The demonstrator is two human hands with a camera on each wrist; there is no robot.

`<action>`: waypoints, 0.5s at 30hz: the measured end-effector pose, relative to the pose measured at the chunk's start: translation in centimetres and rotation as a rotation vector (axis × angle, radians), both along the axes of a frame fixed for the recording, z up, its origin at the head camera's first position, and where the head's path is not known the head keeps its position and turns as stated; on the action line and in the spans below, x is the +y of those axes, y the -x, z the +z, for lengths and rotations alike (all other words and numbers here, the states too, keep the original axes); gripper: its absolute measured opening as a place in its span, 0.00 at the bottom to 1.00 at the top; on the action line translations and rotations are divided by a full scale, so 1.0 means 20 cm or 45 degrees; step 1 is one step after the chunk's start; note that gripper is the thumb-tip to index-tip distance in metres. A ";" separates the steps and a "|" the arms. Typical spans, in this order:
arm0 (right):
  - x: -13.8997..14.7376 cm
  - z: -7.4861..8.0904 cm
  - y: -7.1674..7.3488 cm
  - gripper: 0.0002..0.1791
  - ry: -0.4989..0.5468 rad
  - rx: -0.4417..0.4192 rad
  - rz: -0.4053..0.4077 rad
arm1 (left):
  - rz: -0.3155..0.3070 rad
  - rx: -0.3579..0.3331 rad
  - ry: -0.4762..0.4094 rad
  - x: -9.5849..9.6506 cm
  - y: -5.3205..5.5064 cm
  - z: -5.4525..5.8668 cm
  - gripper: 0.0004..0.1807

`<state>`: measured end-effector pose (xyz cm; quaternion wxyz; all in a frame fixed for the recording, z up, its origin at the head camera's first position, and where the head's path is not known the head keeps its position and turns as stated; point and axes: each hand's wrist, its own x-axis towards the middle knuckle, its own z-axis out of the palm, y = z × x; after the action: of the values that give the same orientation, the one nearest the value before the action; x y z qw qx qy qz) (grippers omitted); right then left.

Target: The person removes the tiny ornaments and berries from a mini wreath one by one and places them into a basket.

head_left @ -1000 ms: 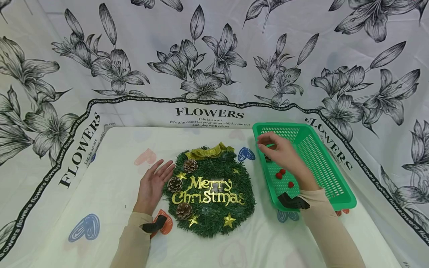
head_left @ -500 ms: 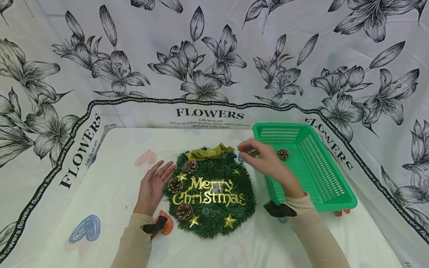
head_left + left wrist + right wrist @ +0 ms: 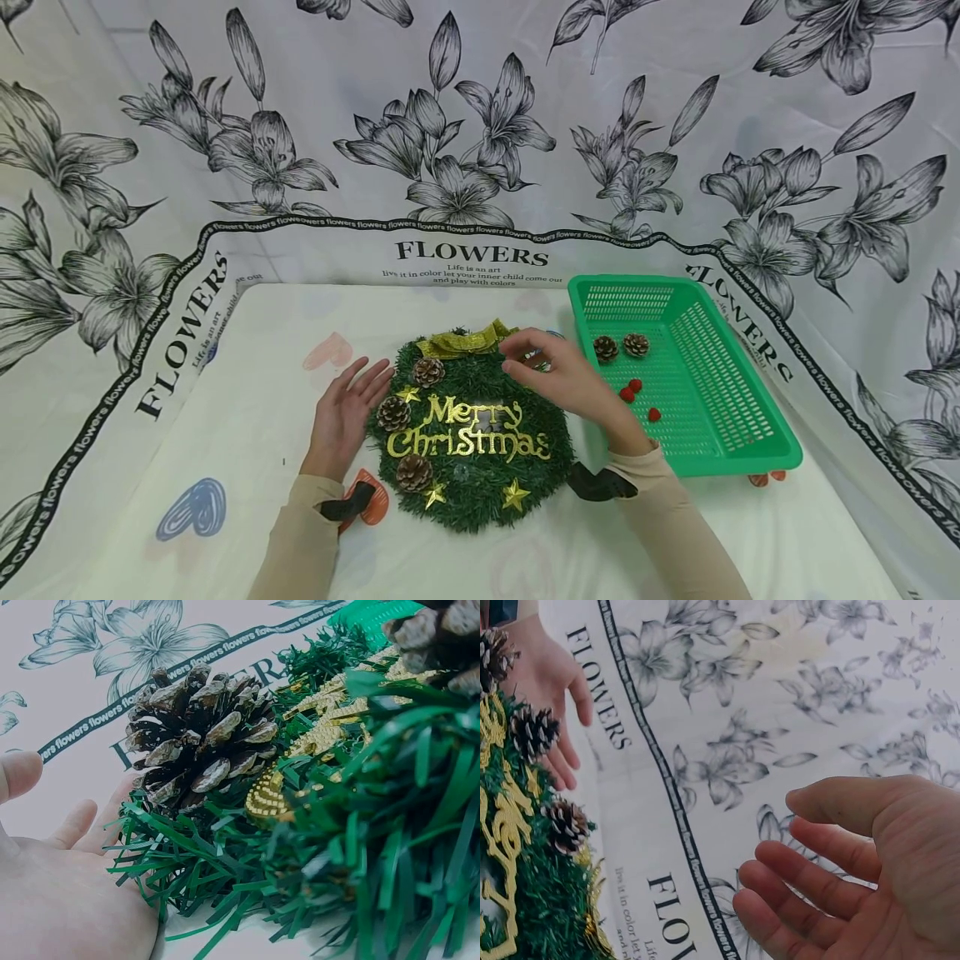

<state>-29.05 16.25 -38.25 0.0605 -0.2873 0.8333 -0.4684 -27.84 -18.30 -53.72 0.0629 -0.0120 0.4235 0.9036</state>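
Note:
A green Christmas wreath (image 3: 480, 500) lies on the table with gold "Merry Christmas" lettering (image 3: 472, 429), gold stars (image 3: 515, 495) and a gold bow (image 3: 461, 343). Several pine cones (image 3: 414, 473) sit along its left side. My left hand (image 3: 341, 421) lies palm up at the wreath's left edge, fingers straight; in the left wrist view a pine cone (image 3: 199, 739) stands just beyond its fingers. Over the wreath's upper right hovers my right hand (image 3: 558, 371). Its fingers bend loosely, and the right wrist view shows nothing between thumb and fingers (image 3: 810, 877).
To the right stands a green plastic basket (image 3: 750, 458) with two pine cones (image 3: 636, 345) and several red berry-like balls (image 3: 654, 414) in it. A white cloth with printed hearts (image 3: 191, 508) covers the table. Behind hangs a flower-printed curtain (image 3: 465, 108).
My right hand has moved left from above the basket to above the wreath, uncovering the pine cones and red balls in the basket. The left hand has stayed in place.

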 end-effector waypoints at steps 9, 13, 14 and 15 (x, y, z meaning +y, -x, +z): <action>-0.07 -0.05 -0.05 0.14 0.017 -0.082 0.059 | 0.004 -0.009 0.000 0.00 0.00 0.00 0.34; -0.11 -0.08 -0.06 0.15 0.044 -0.102 0.097 | 0.007 -0.014 0.010 0.00 0.00 0.00 0.34; -0.12 -0.08 -0.07 0.15 0.052 -0.100 0.105 | 0.007 -0.013 0.010 0.00 0.00 0.00 0.34; -0.13 -0.09 -0.07 0.15 0.058 -0.097 0.110 | 0.005 -0.012 0.010 0.00 0.00 0.00 0.34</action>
<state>-27.66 13.67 -39.99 0.1059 -0.3063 0.8063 -0.4947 -27.83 -18.28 -53.65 0.0630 -0.0175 0.4268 0.9020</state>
